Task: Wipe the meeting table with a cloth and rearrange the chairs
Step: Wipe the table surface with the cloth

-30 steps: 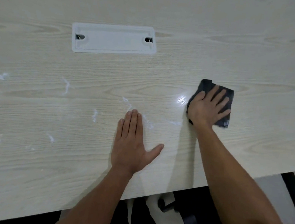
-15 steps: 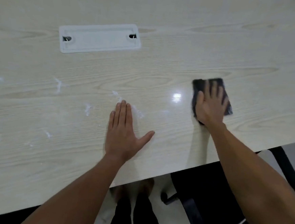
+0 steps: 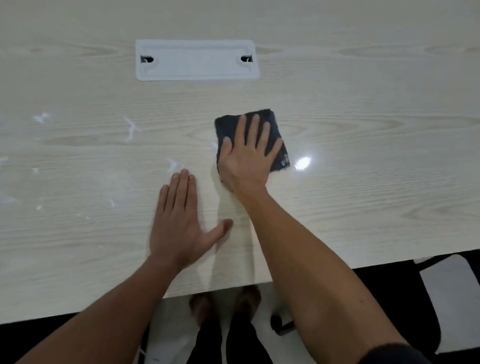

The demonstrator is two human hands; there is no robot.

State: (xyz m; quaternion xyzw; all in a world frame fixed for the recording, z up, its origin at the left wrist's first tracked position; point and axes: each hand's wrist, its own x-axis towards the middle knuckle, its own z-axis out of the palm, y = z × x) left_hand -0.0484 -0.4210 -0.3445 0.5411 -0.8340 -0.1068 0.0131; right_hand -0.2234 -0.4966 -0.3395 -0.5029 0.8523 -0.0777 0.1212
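Mid-table: dark cloth [image 3: 266,126] flat under right hand [image 3: 246,159], fingers spread, pressing. Left hand [image 3: 179,223] flat on table [image 3: 378,164] beside it. White smears [image 3: 131,130] left, cable hatch [image 3: 196,60] beyond, chair [image 3: 468,300] at near edge right.

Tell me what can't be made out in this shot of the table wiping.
- Cloth: middle hidden by right hand, head view.
- Chair: mostly cut off by the right edge and table.
- Small mark on the cloth's corner: too blurred to read.
- Cable cover slots: contents too dark.
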